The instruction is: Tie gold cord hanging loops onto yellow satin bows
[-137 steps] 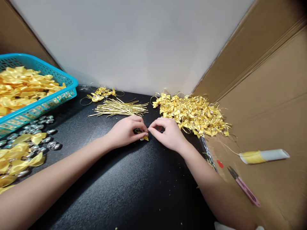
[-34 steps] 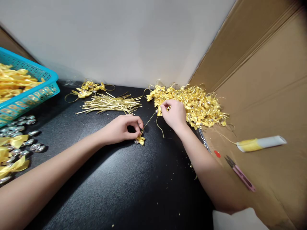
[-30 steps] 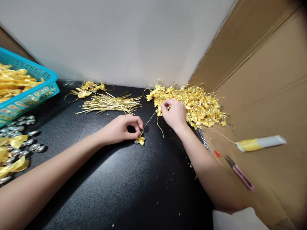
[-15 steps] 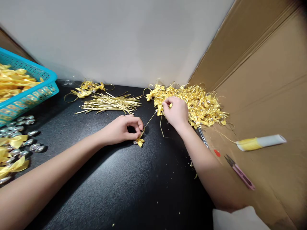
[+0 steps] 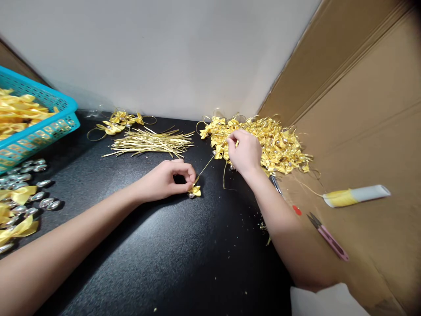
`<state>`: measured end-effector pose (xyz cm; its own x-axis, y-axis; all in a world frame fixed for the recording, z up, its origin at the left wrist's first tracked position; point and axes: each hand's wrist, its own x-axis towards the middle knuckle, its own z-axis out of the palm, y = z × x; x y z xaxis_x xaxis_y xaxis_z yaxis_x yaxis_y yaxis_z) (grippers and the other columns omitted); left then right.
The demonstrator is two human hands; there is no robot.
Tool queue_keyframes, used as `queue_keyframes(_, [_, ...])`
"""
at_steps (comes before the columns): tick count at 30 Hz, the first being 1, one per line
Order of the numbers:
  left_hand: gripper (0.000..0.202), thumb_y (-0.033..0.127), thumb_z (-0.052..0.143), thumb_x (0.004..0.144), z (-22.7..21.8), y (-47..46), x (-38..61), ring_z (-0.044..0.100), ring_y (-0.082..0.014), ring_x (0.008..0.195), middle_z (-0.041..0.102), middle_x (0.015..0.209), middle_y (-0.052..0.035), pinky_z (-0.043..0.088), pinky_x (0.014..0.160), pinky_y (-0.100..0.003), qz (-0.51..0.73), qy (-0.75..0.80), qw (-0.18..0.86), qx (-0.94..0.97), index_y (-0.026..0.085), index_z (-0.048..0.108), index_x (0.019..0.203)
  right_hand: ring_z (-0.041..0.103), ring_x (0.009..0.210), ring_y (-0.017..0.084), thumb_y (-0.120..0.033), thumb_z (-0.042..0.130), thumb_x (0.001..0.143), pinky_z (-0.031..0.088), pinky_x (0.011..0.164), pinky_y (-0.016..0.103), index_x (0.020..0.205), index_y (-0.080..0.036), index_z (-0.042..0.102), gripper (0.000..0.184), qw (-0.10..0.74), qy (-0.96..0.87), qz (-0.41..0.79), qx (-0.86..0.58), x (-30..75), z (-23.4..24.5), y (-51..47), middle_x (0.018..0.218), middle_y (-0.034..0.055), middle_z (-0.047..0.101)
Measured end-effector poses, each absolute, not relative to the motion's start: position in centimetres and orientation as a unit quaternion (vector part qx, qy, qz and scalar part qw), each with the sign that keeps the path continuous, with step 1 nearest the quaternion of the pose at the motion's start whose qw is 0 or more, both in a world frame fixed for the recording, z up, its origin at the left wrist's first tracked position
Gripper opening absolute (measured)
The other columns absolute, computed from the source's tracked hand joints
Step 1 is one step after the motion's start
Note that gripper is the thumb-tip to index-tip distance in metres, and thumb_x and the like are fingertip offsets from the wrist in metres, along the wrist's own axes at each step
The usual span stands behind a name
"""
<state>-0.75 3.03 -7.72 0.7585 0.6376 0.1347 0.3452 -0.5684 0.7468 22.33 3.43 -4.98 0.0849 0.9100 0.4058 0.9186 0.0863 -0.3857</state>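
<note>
A small yellow bow (image 5: 196,191) with a silver bead hangs at the left hand's fingertips, just above or on the black worktop (image 5: 148,259), while a thread (image 5: 206,166) stretches toward the right hand.
The left hand (image 5: 167,176) pinches the bow between thumb and forefinger; the right hand (image 5: 246,152), thumb and forefinger pressed together, draws the thread taut in front of a heap of finished-looking looped bows (image 5: 281,151). At the left edge, partly cut off, a turquoise basket (image 5: 70,124) holds many loose yellow ribbons (image 5: 19,107), piled up near its rim. Silver beads (image 5: 54,205) lie beside it, and a bundle of gold ties (image 5: 154,142) lies beyond the left hand.
</note>
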Motion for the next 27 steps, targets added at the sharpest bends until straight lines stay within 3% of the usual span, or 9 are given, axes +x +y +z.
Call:
queue_keyframes(9, [0.013, 0.028, 0.063, 0.082, -8.11, 3.18, -0.99, 0.069, -0.0151, 0.073, 0.075, 0.073, 0.0008, 0.050, 0.074, -0.027, 0.187, 0.308, 0.398, 0.844, 0.019, 0.061, 0.092, 0.060, 0.080, 0.019, -0.017, 0.055, 0.085, 0.039, 0.070, 0.032, 0.073, -0.019, 0.066, 0.016, 0.278, -0.694, 0.019, -0.664, 22.52, -4.93, 3.40, 0.088, 0.0030, 0.070])
queue_keyframes(14, [0.011, 0.023, 0.061, 0.082, -7.89, 3.21, -1.10, 0.071, -0.0153, 0.074, 0.076, 0.080, -0.0010, 0.052, 0.073, -0.026, 0.178, 0.307, 0.438, 0.826, 0.018, 0.057, 0.092, 0.060, 0.080, 0.018, -0.019, 0.055, 0.085, 0.040, 0.073, 0.032, 0.073, -0.020, 0.065, 0.016, 0.302, -0.704, 0.039, -0.642, 22.44, -4.67, 3.36, 0.087, 0.0024, 0.070])
queue_keyframes(21, [0.014, 0.031, 0.060, 0.084, -7.86, 3.41, -1.06, 0.063, -0.0147, 0.073, 0.069, 0.080, -0.0021, 0.049, 0.069, -0.026, 0.220, 0.335, 0.375, 0.836, 0.017, 0.061, 0.083, 0.054, 0.070, 0.013, -0.022, 0.054, 0.086, 0.038, 0.067, 0.027, 0.075, -0.020, 0.064, 0.015, 0.348, -0.717, 0.066, -0.600, 22.61, -4.46, 3.45, 0.083, -0.0002, 0.068])
queue_keyframes(27, [0.026, 0.042, 0.067, 0.081, -7.94, 3.34, -0.49, 0.057, -0.0143, 0.069, 0.061, 0.074, -0.0002, 0.045, 0.064, -0.026, 0.235, 0.348, 0.390, 0.820, 0.017, 0.063, 0.085, 0.047, 0.061, 0.009, -0.028, 0.055, 0.089, 0.038, 0.060, 0.025, 0.079, -0.020, 0.067, 0.017, 0.410, -0.718, 0.099, -0.554, 22.14, -4.25, 3.15, 0.084, -0.0007, 0.066])
